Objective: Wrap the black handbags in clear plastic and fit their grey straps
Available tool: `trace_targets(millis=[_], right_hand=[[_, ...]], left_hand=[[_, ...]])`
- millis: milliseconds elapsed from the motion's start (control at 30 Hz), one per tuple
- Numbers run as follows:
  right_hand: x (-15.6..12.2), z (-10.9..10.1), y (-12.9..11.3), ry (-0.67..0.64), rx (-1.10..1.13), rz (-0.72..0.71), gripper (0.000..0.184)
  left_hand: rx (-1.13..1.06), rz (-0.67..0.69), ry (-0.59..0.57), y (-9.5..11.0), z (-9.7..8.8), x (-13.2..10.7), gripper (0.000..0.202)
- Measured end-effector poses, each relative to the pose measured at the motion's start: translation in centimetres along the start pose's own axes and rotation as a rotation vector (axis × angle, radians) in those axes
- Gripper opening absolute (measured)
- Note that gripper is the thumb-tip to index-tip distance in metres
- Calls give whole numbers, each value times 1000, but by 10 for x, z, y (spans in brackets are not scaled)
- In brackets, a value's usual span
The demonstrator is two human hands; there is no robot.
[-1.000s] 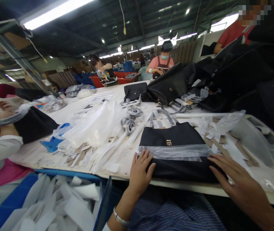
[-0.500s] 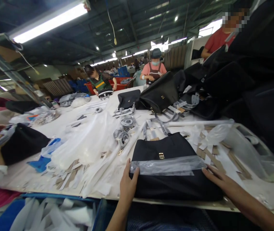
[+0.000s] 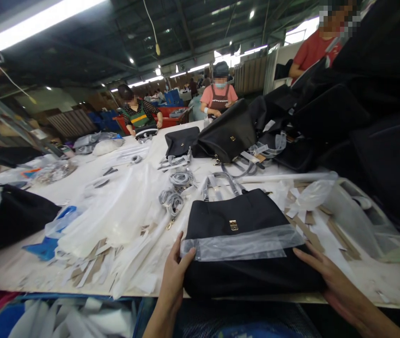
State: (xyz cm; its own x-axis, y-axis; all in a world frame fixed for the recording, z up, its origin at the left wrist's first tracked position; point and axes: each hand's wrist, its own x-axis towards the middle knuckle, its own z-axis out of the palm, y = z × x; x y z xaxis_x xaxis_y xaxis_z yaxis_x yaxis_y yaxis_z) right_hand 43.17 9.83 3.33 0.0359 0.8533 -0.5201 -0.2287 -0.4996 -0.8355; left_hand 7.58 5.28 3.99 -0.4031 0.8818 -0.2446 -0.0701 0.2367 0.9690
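A black handbag (image 3: 252,279) with a gold clasp (image 3: 233,225) lies at the table's front edge, tilted toward me. A clear plastic strip (image 3: 242,244) runs across its front. Its handles (image 3: 221,180), wrapped in plastic, stretch away from me. My left hand (image 3: 174,272) holds the bag's left side, thumb on the front near the strip's end. On the opposite side my right hand (image 3: 329,274) grips the bag, its thumb on the front and its other fingers partly hidden behind the edge.
Coiled wrapped straps (image 3: 171,202) and a pile of clear plastic sheets (image 3: 115,211) lie left of the bag. More black bags (image 3: 226,134) are heaped behind and right. At the left edge, a co-worker's hand is at another black bag (image 3: 20,216). Cardboard strips (image 3: 342,237) lie at right.
The handbag has come slightly nearer to me and overhangs the front edge a little, both hands still on its sides. My view has shifted a little to the right.
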Motion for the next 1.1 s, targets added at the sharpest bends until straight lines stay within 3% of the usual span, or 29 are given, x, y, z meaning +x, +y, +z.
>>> trace_targets(millis=[133, 300, 433, 567, 667, 733, 833, 867, 1000, 1100], right_hand=[[-8, 3, 3, -64, 32, -13, 77], [-5, 5, 1, 12, -22, 67, 70], [-4, 5, -1, 2, -122, 67, 67], [-2, -5, -7, -15, -415, -63, 69], [0, -19, -18, -2, -772, -124, 70], [-4, -23, -28, 102, -900, -161, 65], [-10, -10, -42, 214, -834, -416, 51], [-9, -2, -45, 163, -811, -534, 45], [14, 41, -47, -282, -976, -919, 30], [51, 68, -44, -428, -1142, -1139, 33]], left_hand=[[24, -5, -39, -6, -9, -2, 75], [260, 22, -40, -17, -10, 1, 68], [348, 35, -69, -16, -10, 3, 62], [548, 99, -65, -8, -19, 5, 68], [743, 353, 41, 17, -18, 13, 59], [790, 519, 26, 41, -5, 26, 45], [856, 590, -172, 73, 33, 61, 34], [900, 590, -228, 80, 48, 76, 31], [1084, 562, -413, 82, 104, 136, 25], [1233, 520, -502, 72, 130, 166, 21]])
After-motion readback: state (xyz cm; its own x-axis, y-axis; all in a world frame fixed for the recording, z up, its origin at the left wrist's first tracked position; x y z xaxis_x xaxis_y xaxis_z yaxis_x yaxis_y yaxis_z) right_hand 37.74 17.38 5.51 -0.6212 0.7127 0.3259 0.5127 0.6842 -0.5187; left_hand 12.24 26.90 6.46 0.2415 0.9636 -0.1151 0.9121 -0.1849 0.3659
